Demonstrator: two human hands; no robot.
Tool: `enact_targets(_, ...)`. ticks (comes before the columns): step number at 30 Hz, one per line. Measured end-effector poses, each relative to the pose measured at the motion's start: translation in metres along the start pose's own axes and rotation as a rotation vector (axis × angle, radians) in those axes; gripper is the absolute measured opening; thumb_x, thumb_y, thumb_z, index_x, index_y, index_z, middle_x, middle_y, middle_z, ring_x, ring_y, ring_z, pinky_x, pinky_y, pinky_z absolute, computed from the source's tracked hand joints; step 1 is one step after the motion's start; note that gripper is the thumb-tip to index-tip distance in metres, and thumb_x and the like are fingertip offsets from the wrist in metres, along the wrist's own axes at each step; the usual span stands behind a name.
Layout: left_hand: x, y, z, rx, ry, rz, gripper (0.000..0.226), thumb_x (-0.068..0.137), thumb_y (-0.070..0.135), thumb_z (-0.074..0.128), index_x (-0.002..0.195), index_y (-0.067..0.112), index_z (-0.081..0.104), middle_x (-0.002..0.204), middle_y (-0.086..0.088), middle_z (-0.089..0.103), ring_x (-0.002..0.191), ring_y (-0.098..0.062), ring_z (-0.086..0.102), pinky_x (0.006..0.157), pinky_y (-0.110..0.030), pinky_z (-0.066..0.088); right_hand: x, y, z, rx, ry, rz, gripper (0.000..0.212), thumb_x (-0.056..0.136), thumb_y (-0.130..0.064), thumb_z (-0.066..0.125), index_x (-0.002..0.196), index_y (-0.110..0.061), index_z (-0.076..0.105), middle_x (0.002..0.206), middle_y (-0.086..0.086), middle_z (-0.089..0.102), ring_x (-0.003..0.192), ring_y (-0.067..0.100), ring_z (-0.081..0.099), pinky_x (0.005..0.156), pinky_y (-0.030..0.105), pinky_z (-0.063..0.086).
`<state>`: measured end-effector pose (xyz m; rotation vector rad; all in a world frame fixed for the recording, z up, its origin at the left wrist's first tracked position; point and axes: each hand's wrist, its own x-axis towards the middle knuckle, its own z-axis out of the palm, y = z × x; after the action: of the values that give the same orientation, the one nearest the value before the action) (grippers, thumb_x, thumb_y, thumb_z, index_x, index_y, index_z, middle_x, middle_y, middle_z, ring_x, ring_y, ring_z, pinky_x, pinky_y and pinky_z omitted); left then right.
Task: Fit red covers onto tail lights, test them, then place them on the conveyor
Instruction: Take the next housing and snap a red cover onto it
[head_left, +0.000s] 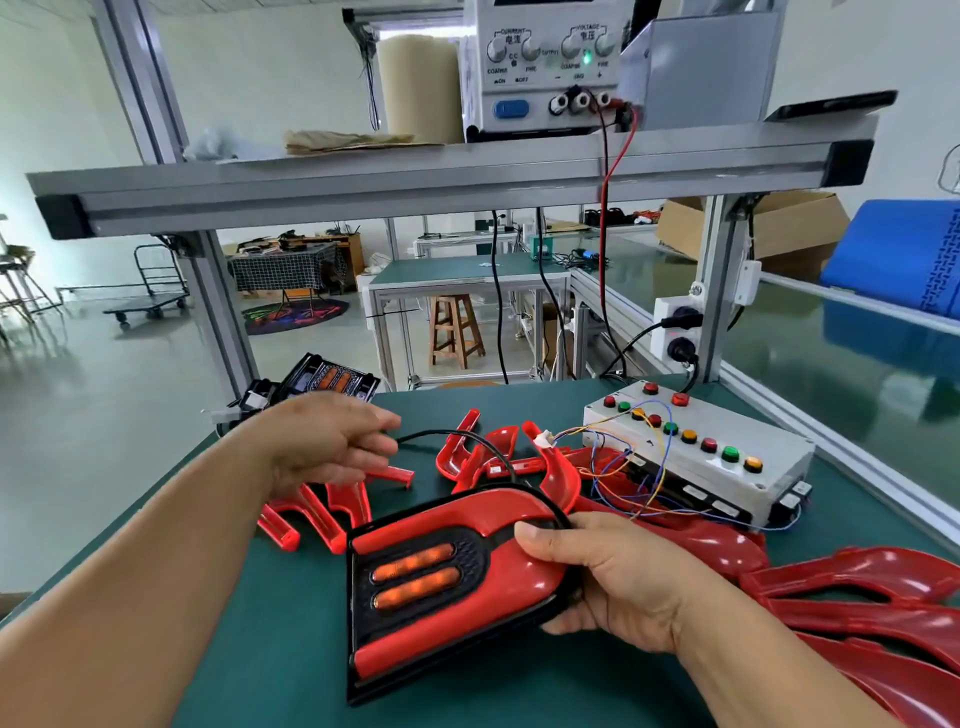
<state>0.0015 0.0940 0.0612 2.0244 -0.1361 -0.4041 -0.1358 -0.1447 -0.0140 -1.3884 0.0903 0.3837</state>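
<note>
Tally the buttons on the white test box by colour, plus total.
On the white test box:
red buttons: 5
green buttons: 3
orange buttons: 3
Total: 11

Right hand (613, 587) is gripping the tail light (431, 587) near the tabletop's (291, 649) front edge.
Left hand (327, 447) is pinching its black cable (441, 431).
</note>
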Motion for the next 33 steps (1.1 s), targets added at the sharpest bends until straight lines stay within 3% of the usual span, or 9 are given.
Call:
enact_targets(3,0.028,0.017,0.012,0.044,0.033,-0.001,0.018,0.101,0.022,0.051,0.109,0.016,0.066,0.103,-0.011,0.07,0.091,-0.02,0.069,0.07,-0.031,0.055,-0.001,-0.002,0.0,-0.002,0.014,0.013,0.046,0.064,-0.033,0.078,0.101,-0.008,0.066,0.074,0.009,0.067,0.062,0.022,0.067,0.053,0.03,0.056)
enact_targets(7,0.056,0.01,0.041,0.211,-0.059,-0.051,0.017,0.098,0.003,0.051,0.101,0.007,0.068,0.086,-0.011,0.069,0.07,-0.016,0.064,0.073,-0.032,0.054,-0.002,-0.005,-0.002,0.065,0.049,-0.042,0.047,0.063,-0.028,0.076,0.102,-0.006,0.063,0.07,0.009,0.063,0.058,0.02,0.061,0.048,0.029,0.053)
enact_targets(10,0.064,-0.004,0.047,0.213,-0.131,-0.052,0.014,0.096,0.003,0.055,0.1,0.005,0.069,0.081,-0.009,0.071,0.06,-0.01,0.064,0.056,-0.022,0.052,-0.002,-0.009,-0.006,0.1,0.085,-0.062,0.04,0.066,-0.025,0.073,0.099,-0.006,0.061,0.065,0.007,0.061,0.055,0.019,0.059,0.048,0.029,0.053)
enact_targets(13,0.069,-0.007,0.048,0.18,-0.189,-0.048,0.017,0.097,0.007,0.057,0.111,0.008,0.065,0.081,-0.008,0.07,0.058,-0.008,0.066,0.052,-0.02,0.053,-0.004,-0.009,-0.006,0.028,0.039,-0.027,0.04,0.066,-0.026,0.072,0.101,-0.008,0.062,0.066,0.007,0.059,0.053,0.019,0.058,0.046,0.028,0.052)
enact_targets(16,0.083,0.0,0.056,0.146,-0.182,-0.049,0.041,0.099,0.003,0.049,0.135,0.022,0.051,0.089,-0.014,0.07,0.066,-0.015,0.066,0.054,-0.024,0.055,-0.005,-0.006,-0.005,-0.027,-0.009,0.015,0.026,0.08,-0.02,0.069,0.103,-0.01,0.063,0.07,0.007,0.061,0.055,0.018,0.06,0.047,0.027,0.053)
enact_targets(21,0.108,-0.002,0.07,0.193,0.003,-0.024,0.055,0.101,0.0,0.038,0.152,0.021,0.029,0.082,-0.016,0.062,0.058,-0.018,0.051,0.052,-0.026,0.045,-0.005,-0.008,-0.012,-0.173,0.02,0.075,0.017,0.086,-0.027,0.067,0.093,-0.012,0.063,0.076,0.011,0.067,0.056,0.022,0.065,0.046,0.024,0.053)
enact_targets(24,0.115,-0.014,0.071,0.313,0.071,-0.041,0.045,0.101,0.011,0.043,0.145,0.018,0.042,0.105,-0.013,0.061,0.059,-0.016,0.05,0.053,-0.027,0.045,-0.005,-0.008,-0.017,-0.295,0.029,0.108,0.03,0.083,-0.035,0.07,0.096,-0.009,0.064,0.079,0.015,0.067,0.053,0.02,0.064,0.044,0.021,0.051)
enact_targets(28,0.116,-0.017,0.068,0.43,0.078,-0.061,0.033,0.102,0.028,0.044,0.126,0.011,0.057,0.082,-0.001,0.057,0.062,-0.016,0.053,0.051,-0.026,0.049,-0.005,-0.007,-0.021,-0.393,0.039,0.13,0.043,0.082,-0.041,0.07,0.109,-0.011,0.056,0.087,0.012,0.066,0.05,0.021,0.064,0.041,0.022,0.05)
enact_targets(33,0.125,-0.011,0.07,0.402,0.075,-0.125,0.049,0.103,0.045,0.035,0.135,0.008,0.043,0.097,-0.013,0.057,0.06,-0.017,0.05,0.055,-0.024,0.05,-0.008,-0.01,-0.027,-0.531,0.018,0.142,0.051,0.074,-0.053,0.072,0.116,-0.031,0.053,0.093,0.019,0.07,0.046,0.02,0.061,0.037,0.02,0.043)
